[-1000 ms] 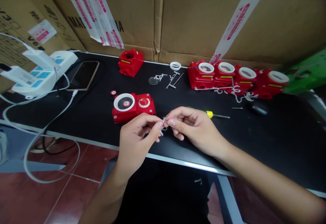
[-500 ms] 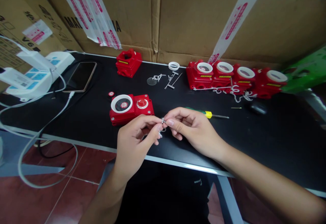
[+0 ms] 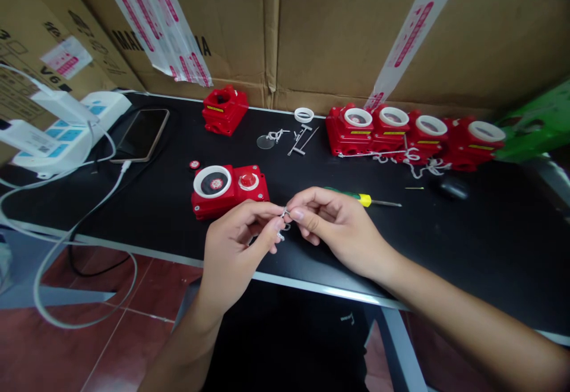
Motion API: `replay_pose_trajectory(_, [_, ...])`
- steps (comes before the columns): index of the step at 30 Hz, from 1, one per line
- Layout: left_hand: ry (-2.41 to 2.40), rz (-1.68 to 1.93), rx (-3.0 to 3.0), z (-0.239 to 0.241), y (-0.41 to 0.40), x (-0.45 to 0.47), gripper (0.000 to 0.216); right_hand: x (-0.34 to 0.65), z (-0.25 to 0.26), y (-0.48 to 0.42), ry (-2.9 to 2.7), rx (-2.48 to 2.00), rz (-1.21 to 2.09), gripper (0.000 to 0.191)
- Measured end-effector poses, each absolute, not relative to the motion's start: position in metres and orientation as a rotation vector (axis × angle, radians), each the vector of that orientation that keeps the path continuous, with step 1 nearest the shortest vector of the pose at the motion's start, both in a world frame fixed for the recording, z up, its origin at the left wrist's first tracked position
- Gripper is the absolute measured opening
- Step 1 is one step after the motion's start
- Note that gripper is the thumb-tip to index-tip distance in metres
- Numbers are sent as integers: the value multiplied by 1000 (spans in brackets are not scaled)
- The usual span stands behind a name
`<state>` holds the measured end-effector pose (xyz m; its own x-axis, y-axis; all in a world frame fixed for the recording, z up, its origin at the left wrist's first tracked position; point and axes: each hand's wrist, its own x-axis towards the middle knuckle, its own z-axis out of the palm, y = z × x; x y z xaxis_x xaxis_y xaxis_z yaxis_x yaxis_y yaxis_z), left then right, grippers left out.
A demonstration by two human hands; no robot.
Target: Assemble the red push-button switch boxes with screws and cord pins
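Over the front edge of the table, my left hand (image 3: 240, 243) and my right hand (image 3: 332, 223) meet fingertip to fingertip. Both pinch a thin white cord (image 3: 285, 226), whose loose end dangles below the fingers. A small metallic bit seems to sit in the pinch, too small to name. Just behind my left hand lies a red box (image 3: 229, 192) with a white-ringed round window and a red lamp. A screwdriver (image 3: 365, 200) with a green and yellow handle is partly hidden behind my right hand.
Several red housings (image 3: 412, 136) with white rings and tangled cord stand at the back right; another housing (image 3: 225, 110) is back left. A white ring (image 3: 303, 114), metal T-shaped rods (image 3: 303, 141) and a clear disc (image 3: 266, 142) lie mid-table. A phone (image 3: 141, 135) and power strip (image 3: 73, 133) are left.
Both hands keep their pinch on the cord in almost the same place. Only slight finger movement shows; the objects on the table stay put.
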<state>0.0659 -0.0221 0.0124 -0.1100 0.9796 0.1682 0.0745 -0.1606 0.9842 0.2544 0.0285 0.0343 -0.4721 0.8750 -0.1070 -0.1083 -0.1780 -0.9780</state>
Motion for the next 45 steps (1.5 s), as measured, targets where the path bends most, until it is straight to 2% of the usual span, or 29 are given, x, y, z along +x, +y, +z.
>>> replay_pose_trajectory(14, [1220,1402,1254,17,-21,66,11,253,35,27,-1355,-946,1755,42])
replay_pose_trajectory(31, [1175,1332,1322,14,-21,60,11,254,36,27,-1372,-921,1842,33])
replay_pose_trajectory(45, [1080,1311,1271,14,-20,59,10,255,36,25,-1288,-951,1943,36])
